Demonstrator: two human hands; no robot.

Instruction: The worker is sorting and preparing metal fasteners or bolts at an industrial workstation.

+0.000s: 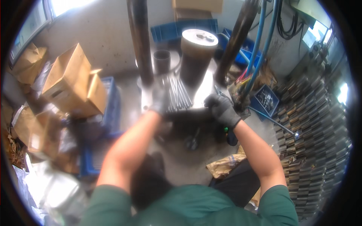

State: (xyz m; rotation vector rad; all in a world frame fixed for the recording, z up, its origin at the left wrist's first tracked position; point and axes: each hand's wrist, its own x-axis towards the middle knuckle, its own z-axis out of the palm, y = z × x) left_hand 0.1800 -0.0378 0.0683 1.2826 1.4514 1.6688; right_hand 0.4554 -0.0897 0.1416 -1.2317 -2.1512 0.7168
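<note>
Several slim metal rods (176, 92) lie side by side on the pale metal machine bed (203, 90), pointing away from me. My left hand (159, 100), in a grey glove, is at their left side. Motion smears its fingers, so its grip cannot be read. My right hand (223, 110), in a dark grey glove, is at the bed's right front edge. Its fingers are curled, and a small dark piece shows just beyond them, too unclear to name. A thick dark cylinder with a bright round top (200, 39) stands behind the rods.
Dark upright columns (140, 41) flank the bed. A short dark tube (162, 61) stands behind the rods. Cardboard boxes (69, 84) and blue crates (111, 101) are at left. On the right are a blue bin of small parts (265, 100), blue hoses (260, 49) and stacked metal pieces (316, 135).
</note>
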